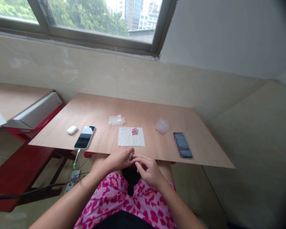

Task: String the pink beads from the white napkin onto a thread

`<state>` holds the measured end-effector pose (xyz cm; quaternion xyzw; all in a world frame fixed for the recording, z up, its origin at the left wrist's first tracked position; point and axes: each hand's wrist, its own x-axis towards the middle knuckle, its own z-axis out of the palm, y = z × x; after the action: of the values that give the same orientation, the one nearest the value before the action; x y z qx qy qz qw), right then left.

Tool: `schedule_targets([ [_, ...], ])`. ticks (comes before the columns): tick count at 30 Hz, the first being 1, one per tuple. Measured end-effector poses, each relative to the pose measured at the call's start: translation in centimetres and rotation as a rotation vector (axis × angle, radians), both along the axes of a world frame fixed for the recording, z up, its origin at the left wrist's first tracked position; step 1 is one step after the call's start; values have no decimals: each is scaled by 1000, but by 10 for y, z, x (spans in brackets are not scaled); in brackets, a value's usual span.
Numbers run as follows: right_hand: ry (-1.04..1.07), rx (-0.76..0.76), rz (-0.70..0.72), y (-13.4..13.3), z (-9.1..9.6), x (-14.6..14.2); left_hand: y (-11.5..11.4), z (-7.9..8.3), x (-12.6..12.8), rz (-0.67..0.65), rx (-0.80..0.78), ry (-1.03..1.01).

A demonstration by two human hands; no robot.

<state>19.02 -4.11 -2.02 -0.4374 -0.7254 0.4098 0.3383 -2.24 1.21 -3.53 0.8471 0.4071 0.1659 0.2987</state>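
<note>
Pinching a small clear plastic piece [130,156] at the near edge of the table, your left hand [119,159] and right hand [149,171] meet above your pink leopard-print clothing [124,203]. Both hands are curled almost shut on the piece, your left coming from 9 o'clock and your right from 3 o'clock; your fingers cover too much of it to tell exactly what it is. Just beyond, at 12 o'clock on the pale plywood tabletop [97,109], lies a white square paper sheet [127,138] bearing a small cluster of round pink tablets [134,131]. Farther out, a crumpled clear plastic bag [116,120] sits at 11 o'clock and a clear plastic bag with pink contents [162,126] at 1 o'clock. At 10 o'clock are a black smartphone [84,137] with a white charging cable [76,157] and a white oval earbud case [71,129]. A pixelated dark blue rectangular object [183,145] lies at 2 o'clock.
</note>
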Motion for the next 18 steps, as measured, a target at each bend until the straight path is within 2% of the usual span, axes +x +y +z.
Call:
schedule_targets([
  [4, -11, 42, -210, 17, -10, 12, 5, 0, -6, 59, 42, -56],
  [9, -98, 101, -420, 55, -32, 21, 12, 3, -11, 137, 35, -131],
  [14, -358, 170, -435, 104, -47, 3, 17, 3, -15, 184, 4, -189],
  [18, -431, 171, -459, 133, -55, -15, 22, 4, -19, 258, 2, -207],
])
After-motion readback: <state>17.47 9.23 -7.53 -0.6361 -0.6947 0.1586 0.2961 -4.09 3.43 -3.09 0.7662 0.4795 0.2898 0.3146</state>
